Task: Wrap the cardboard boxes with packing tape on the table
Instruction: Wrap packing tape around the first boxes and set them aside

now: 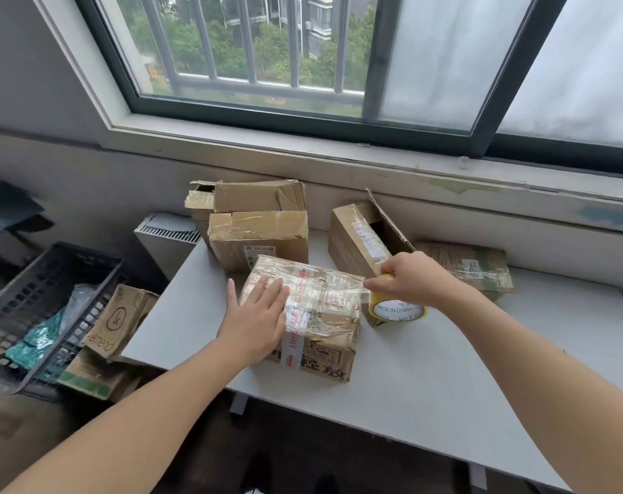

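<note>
A pale desk (427, 369) stands under a barred window (267, 48), with trees and apartment blocks outside. The cardboard box being wrapped (324, 336) sits near the desk's front left corner. Its printed side faces the person, and the large characters "轻放" can be read low on that face. A red-and-white printed strip (294, 345) runs over the top and down the front; its writing is too small to read. The box looks a little longer from left to right, turned slightly clockwise.

The left hand (258, 315) lies flat on the box top, its fingers (272, 290) straight and close together and the thumb spread away to the left. The right hand (411, 279) grips the packing tape roll (397, 311) just beside the box's right side, curled over its upper rim. The roll stands on edge with its core facing the person, printed "MADE IN CHINA". A clear band of tape (361, 293) stretches from it to the box's top right edge.

Behind are two stacked boxes (258, 229), an open box (356, 240) and a flattened one (470, 265), whose labels are unreadable. Off the desk at left, a carton (119, 322) that seems to read "xemena" leans beside a black basket (35, 290).
</note>
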A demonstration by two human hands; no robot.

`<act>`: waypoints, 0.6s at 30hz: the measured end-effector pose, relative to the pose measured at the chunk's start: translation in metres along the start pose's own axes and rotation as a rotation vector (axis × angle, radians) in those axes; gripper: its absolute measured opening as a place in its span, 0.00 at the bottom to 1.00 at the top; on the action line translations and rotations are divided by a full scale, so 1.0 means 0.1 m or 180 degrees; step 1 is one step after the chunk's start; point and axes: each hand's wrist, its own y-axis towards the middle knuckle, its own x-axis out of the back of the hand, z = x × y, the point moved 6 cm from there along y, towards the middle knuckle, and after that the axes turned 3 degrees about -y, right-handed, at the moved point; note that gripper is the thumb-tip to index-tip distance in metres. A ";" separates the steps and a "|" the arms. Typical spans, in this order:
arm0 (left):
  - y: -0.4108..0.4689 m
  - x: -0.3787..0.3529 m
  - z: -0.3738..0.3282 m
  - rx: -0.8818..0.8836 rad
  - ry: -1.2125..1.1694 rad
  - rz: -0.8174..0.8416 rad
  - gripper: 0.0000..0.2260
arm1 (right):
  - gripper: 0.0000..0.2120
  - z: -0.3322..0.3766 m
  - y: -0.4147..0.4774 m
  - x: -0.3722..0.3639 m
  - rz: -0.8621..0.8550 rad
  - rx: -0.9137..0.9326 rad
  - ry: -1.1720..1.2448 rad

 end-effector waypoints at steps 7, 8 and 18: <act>0.03 -0.03 0.01 -0.0180 -0.0434 -0.0211 0.36 | 0.26 -0.02 0.02 0.02 -0.0006 0.0034 0.0072; 0.03 -0.04 0.00 -0.0178 -0.0451 -0.0200 0.35 | 0.26 -0.02 0.02 0.02 -0.0001 0.0023 0.0064; 0.17 0.21 -0.20 -0.0447 -0.0212 -0.0516 0.24 | 0.27 -0.27 0.00 -0.45 0.0223 -0.0341 0.0126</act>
